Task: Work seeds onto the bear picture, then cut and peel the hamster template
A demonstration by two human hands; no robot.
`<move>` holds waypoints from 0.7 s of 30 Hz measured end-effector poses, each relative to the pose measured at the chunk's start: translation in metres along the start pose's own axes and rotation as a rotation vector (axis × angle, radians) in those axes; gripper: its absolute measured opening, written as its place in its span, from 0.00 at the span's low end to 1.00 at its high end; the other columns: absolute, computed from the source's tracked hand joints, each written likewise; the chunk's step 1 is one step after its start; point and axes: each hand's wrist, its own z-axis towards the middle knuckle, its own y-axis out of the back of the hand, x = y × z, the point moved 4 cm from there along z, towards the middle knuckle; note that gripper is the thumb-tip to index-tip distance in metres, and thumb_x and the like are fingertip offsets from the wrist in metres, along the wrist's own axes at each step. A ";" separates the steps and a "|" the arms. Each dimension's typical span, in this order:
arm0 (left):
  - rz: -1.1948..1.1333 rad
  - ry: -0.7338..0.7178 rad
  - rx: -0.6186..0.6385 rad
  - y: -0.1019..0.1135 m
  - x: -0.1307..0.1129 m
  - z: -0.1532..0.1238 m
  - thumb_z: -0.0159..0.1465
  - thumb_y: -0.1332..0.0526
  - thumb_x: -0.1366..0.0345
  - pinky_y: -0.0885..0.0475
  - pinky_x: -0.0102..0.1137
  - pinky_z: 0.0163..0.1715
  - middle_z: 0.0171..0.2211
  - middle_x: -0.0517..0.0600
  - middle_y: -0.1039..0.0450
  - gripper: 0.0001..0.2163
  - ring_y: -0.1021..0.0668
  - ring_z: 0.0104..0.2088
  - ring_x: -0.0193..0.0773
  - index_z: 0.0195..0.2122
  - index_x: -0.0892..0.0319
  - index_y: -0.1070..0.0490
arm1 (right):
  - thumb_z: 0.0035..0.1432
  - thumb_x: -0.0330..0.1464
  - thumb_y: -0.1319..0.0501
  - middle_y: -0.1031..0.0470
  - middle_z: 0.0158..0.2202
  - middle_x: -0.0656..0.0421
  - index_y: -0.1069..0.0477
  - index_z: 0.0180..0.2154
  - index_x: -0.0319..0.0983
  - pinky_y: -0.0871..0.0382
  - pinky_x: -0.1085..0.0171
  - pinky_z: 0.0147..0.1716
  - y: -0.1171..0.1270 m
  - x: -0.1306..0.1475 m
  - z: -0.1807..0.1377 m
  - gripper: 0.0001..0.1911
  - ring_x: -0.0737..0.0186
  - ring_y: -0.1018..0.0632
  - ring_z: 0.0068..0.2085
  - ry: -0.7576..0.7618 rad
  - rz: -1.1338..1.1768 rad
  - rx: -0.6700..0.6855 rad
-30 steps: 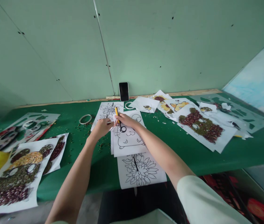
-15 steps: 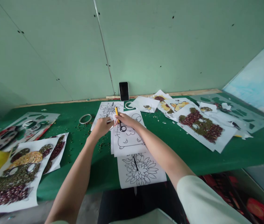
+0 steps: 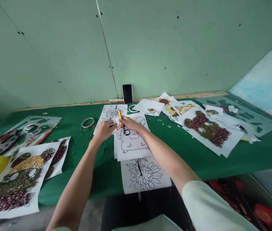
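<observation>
Cartoon-animal drawing (image 3: 131, 148) is placed at mid-width of the green desk (image 3: 213, 164), partly covered by the right hand (image 3: 129, 123) and lying over a flower drawing (image 3: 147, 175) that reaches the front edge. A second flower drawing (image 3: 113, 112) is laid behind. Seed-filled pictures are set out at left (image 3: 21, 183) and right (image 3: 209, 130). Progress: black outline is seen complete wherever the cartoon sheet is exposed, one eye heavily blackened; outlining is judged well advanced. No seed filling is noted on it; the part beneath the hand and forearm could not be checked. The left hand (image 3: 105, 130) is held at the sheet's left edge, fingers curled; whether anything is pinched cannot be told. A phone (image 3: 127, 94) is propped upright at the wall. By the right fingers a slim yellow tool (image 3: 120, 117) is gripped, nearly upright; pen or knife not resolved. Loose seeds (image 3: 104, 150) are scattered left of the sheet.
</observation>
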 end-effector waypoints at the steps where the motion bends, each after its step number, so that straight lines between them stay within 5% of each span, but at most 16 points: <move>1: -0.002 -0.001 0.001 0.000 -0.001 0.000 0.66 0.42 0.54 0.43 0.33 0.29 0.19 0.44 0.40 0.14 0.36 0.24 0.37 0.26 0.55 0.32 | 0.72 0.61 0.42 0.14 0.38 0.53 0.28 0.47 0.44 0.27 0.51 0.56 0.000 -0.001 0.001 0.27 0.47 0.16 0.49 0.000 0.002 -0.003; 13: -0.025 0.017 -0.006 0.003 -0.005 -0.001 0.65 0.41 0.55 0.44 0.33 0.28 0.19 0.44 0.41 0.14 0.37 0.24 0.37 0.25 0.55 0.33 | 0.71 0.62 0.43 0.13 0.38 0.52 0.26 0.46 0.43 0.28 0.51 0.58 0.001 0.000 0.000 0.30 0.46 0.15 0.49 -0.022 -0.006 -0.012; 21: -0.140 0.062 -0.172 0.024 0.000 -0.002 0.64 0.40 0.52 0.40 0.31 0.28 0.20 0.45 0.36 0.16 0.36 0.25 0.35 0.24 0.56 0.32 | 0.71 0.63 0.44 0.12 0.37 0.50 0.22 0.44 0.42 0.30 0.47 0.63 0.000 0.003 0.000 0.32 0.44 0.16 0.50 -0.019 0.011 0.008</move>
